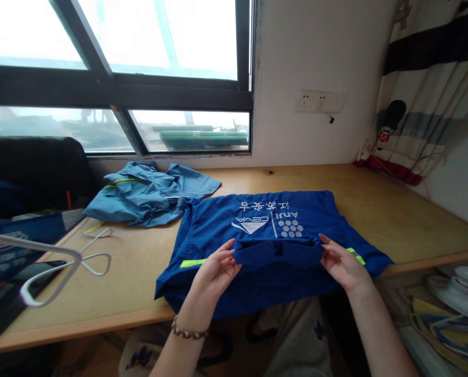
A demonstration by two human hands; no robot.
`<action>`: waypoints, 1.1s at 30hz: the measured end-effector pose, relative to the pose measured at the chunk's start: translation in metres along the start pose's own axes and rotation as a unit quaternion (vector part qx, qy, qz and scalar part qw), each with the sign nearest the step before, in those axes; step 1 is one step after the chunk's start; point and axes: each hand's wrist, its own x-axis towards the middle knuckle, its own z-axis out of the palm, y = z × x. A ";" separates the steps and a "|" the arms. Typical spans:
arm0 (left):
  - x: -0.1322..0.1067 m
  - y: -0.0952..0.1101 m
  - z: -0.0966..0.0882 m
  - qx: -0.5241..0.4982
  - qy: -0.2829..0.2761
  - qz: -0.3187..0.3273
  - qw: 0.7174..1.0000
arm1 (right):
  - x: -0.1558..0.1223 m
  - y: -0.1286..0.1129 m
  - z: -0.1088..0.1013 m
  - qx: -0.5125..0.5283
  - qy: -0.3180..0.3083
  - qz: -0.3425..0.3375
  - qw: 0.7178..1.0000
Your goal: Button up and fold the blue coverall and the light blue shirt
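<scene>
Close head view, forward and down across table (399, 217)

Bright daylight enters a room I watch from a distance, through a dark-framed window (100, 88) split into upper and lower panes. Behind the lower glass I make out long green rolls (204, 138); the upper panes are nearly washed out. Right of the window, a plain white wall (284, 57) carries a pale rectangular socket panel (320, 101). At far right in my view hangs a cream fabric curtain (418, 89) with black and grey bands, a black-hatted soldier figure (391, 121) and a deep red lower edge. A long yellowish wooden bench (383, 209) runs beneath; a black, round-cornered panel (33, 157) rises at left.
</scene>
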 end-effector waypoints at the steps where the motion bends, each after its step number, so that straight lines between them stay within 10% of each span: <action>1: 0.003 0.000 0.001 -0.018 0.006 0.002 1.000 | 0.005 0.002 0.000 0.014 0.008 0.001 1.000; 6: 0.008 0.001 0.005 0.024 -0.024 0.012 0.999 | 0.012 0.012 0.011 -0.146 0.046 -0.098 0.983; 9: 0.000 -0.002 0.006 0.248 0.012 0.161 0.955 | -0.002 0.010 0.025 -0.416 0.125 -0.299 0.850; 13: -0.012 -0.008 0.015 0.565 0.011 0.454 0.689 | -0.017 0.002 0.043 -0.611 -0.039 -0.424 0.667; 15: -0.014 -0.010 0.021 0.660 -0.103 0.486 0.563 | -0.017 -0.001 0.048 -0.648 -0.162 -0.398 0.629; 17: -0.013 -0.010 0.023 0.709 -0.207 0.456 0.497 | -0.014 -0.004 0.047 -0.660 -0.206 -0.369 0.621; 22: -0.011 -0.007 0.020 0.726 -0.219 0.423 0.497 | -0.013 -0.013 0.036 -0.646 -0.189 -0.371 0.640; 28: -0.005 -0.013 0.003 0.726 -0.215 0.506 0.412 | -0.020 0.009 0.018 -0.654 -0.114 -0.522 0.536; 33: 0.000 -0.025 -0.008 0.701 -0.208 0.515 0.447 | -0.017 0.030 0.004 -0.666 -0.068 -0.546 0.504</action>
